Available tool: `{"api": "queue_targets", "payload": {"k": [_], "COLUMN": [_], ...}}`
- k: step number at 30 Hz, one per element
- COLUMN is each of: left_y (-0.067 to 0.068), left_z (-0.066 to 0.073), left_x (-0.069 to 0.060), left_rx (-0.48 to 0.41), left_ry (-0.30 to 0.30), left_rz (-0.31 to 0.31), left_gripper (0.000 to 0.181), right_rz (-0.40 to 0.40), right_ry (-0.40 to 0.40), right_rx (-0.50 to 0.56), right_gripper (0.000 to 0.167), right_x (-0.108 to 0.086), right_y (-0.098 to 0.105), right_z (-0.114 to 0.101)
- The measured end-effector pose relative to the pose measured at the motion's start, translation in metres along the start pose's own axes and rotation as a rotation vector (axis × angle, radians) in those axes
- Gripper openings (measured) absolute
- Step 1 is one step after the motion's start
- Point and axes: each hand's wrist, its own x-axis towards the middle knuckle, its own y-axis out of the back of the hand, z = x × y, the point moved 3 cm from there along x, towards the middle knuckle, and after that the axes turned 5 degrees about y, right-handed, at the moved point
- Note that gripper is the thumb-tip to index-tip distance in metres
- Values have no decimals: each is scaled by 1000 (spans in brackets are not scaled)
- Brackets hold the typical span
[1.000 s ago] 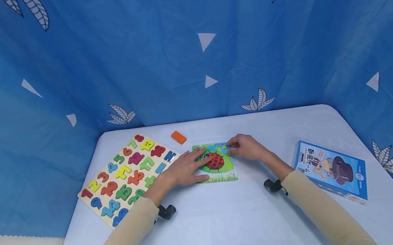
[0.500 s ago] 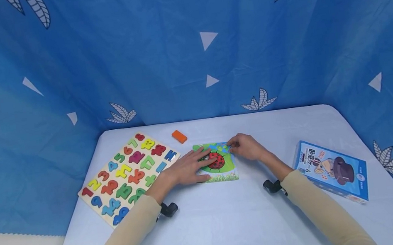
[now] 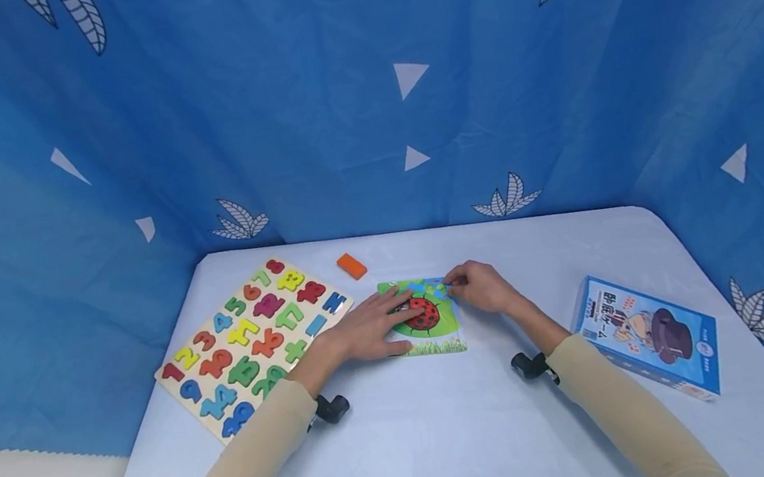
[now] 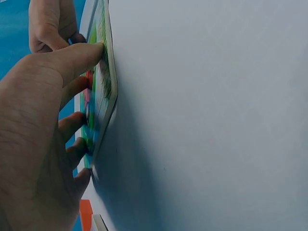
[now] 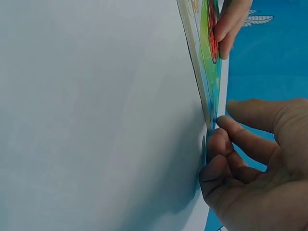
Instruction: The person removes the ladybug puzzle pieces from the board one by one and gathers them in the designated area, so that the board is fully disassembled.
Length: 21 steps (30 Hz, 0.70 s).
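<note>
A square ladybug jigsaw puzzle (image 3: 440, 342) lies flat on the table in front of me. My left hand (image 3: 369, 328) rests on its left part with the fingers spread, covering some of the picture. In the left wrist view, the thumb of my left hand (image 4: 29, 110) lies along the puzzle's near edge. My right hand (image 3: 480, 287) is at the puzzle's far right corner, its fingers bent and their tips holding that corner. Seen by the right wrist camera, the index fingertip of my right hand (image 5: 260, 168) touches the corner; whether a loose piece is under it is hidden.
A wooden number board (image 3: 187, 396) with several coloured number pieces lies to the left, partly under my left forearm. An orange block (image 3: 352, 266) sits beyond the puzzle. A blue game box (image 3: 648, 331) lies at the right. Blue curtain (image 3: 335, 115) closes off the back and sides.
Both hands stay on the puzzle, and the fingers of my right hand shift very slightly at its corner. The whole head view drifts a little to the right.
</note>
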Motion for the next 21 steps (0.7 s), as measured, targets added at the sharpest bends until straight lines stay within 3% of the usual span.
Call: {"api": "queue_targets", "payload": {"k": [21], "left_y": [-3], "left_z": [11], "left_x": [4], "left_rx": [126], "left_ry": [71], "left_rz": [13], "left_gripper": [56], "right_rz": [79], "right_ry": [-41], "right_rx": [73], "right_gripper": [22], "right_x": [2], "right_y": [2], "right_z": [-2]}}
